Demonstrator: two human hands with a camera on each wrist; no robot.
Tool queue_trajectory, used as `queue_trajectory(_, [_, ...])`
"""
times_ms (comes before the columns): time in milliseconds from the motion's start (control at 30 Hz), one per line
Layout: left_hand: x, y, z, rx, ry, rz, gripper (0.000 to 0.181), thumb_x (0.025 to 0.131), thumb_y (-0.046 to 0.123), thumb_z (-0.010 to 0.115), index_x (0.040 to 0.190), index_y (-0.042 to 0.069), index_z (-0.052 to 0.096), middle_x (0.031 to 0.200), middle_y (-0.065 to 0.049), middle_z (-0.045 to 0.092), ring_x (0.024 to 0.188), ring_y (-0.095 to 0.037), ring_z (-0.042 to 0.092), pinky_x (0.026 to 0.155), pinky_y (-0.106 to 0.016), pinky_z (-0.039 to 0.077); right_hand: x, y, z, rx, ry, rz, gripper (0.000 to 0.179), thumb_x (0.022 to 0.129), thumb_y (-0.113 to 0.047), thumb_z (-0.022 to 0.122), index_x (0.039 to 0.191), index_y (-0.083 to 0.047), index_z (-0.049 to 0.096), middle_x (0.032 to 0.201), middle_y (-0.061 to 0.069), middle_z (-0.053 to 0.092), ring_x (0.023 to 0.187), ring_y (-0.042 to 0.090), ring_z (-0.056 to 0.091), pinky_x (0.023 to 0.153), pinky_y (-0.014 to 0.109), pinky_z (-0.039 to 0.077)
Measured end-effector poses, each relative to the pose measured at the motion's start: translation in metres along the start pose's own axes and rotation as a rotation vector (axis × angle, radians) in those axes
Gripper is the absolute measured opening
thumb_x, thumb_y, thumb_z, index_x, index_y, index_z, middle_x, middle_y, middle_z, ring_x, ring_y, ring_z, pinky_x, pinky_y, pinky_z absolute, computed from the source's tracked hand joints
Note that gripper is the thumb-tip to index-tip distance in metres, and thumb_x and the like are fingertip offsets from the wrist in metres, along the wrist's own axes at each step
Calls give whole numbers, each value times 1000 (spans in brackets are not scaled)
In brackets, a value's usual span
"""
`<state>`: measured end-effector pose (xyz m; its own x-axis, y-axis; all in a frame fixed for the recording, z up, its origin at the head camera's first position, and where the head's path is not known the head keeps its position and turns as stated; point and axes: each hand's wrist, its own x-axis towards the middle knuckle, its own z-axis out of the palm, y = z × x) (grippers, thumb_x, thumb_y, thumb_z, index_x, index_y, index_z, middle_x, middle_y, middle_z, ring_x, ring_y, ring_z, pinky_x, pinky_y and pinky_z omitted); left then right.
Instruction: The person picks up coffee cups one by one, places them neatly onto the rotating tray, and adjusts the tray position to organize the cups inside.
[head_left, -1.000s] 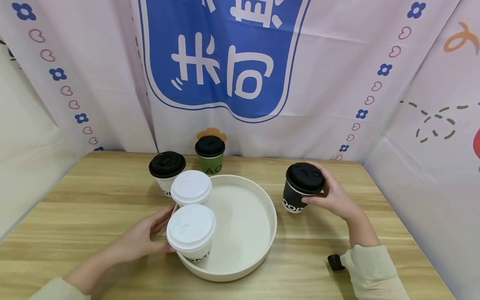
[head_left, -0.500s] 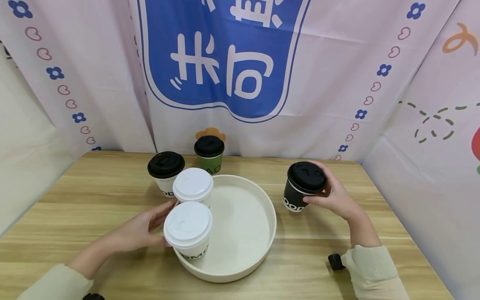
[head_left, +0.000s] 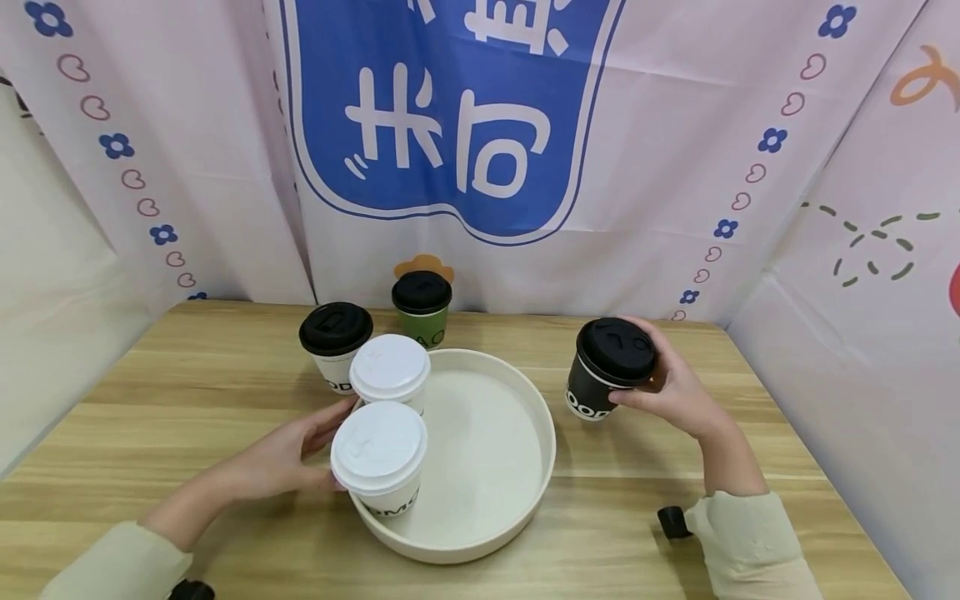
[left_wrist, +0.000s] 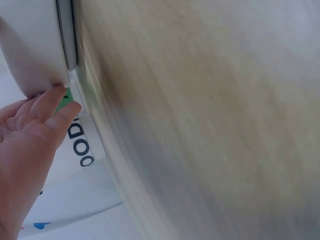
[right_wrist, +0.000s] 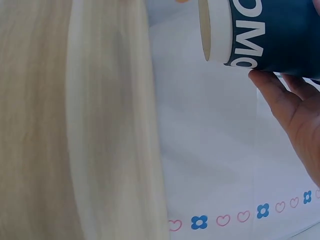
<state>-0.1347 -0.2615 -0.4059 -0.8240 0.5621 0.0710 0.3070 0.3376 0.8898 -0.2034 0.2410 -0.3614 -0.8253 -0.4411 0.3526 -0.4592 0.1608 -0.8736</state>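
My left hand (head_left: 273, 458) curves against the outer left wall of a round cream tray (head_left: 480, 550); fingers (left_wrist: 65, 112) meet the pale wall in the left wrist view. Two white-lidded paper cups stand inside: a front cup (head_left: 378, 450) with dark lettering and a back cup (head_left: 388, 367) partly behind it. They hide the tray's left rim and my left thumb tip. Right of the tray, my right hand (head_left: 675, 396) grips a black paper cup (head_left: 588, 387) with a black lid and white lettering, thumb in front. The right wrist view shows its underside, raised above the table.
Behind the tray's left side stands a white cup with a black lid (head_left: 335, 329). A green cup with a black lid (head_left: 422, 312) is further back, near the printed cloth (head_left: 630, 208). The wooden table (head_left: 150, 417) ends at cloth walls behind and on both sides.
Both white-lidded cups have shifted slightly around the tray's left side: the back one rightward and away, the front one leftward and away. The black cup in my right hand has risen a little.
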Motion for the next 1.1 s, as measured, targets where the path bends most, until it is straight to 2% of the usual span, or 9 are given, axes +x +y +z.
queue_trajectory(233, [-1, 2, -1, 4, -1, -9, 101, 82, 14, 81, 151, -16, 15, 156, -40, 16, 124, 21, 36, 102, -3, 33, 5, -18, 9, -6, -43, -63, 95, 72, 18, 77, 151, -6, 31, 141, -6, 50, 120, 7, 58, 88, 26, 57])
queue_trajectory(633, [-2, 2, -1, -1, -4, 8, 100, 81, 13, 82, 151, -17, 15, 156, -40, 16, 125, 22, 35, 102, -3, 32, 16, -43, 40, 47, -205, -140, 99, 70, 15, 80, 152, -1, 27, 144, 0, 49, 127, 13, 54, 98, 29, 54])
queue_trajectory(900, [-1, 2, 1, 3, 1, -36, 102, 82, 18, 82, 152, -15, 15, 159, -37, 15, 124, 22, 35, 103, -3, 32, 15, -48, 70, 90, -322, -127, 100, 70, 10, 83, 153, -7, 29, 147, 4, 48, 131, 15, 52, 105, 32, 49])
queue_trajectory(1100, [-2, 4, 1, 19, 1, -14, 101, 82, 17, 82, 152, -15, 16, 157, -38, 17, 131, 10, 37, 103, -4, 32, 12, -50, 90, 117, -403, -121, 99, 71, 6, 84, 153, -11, 30, 146, 8, 48, 133, 17, 50, 109, 35, 47])
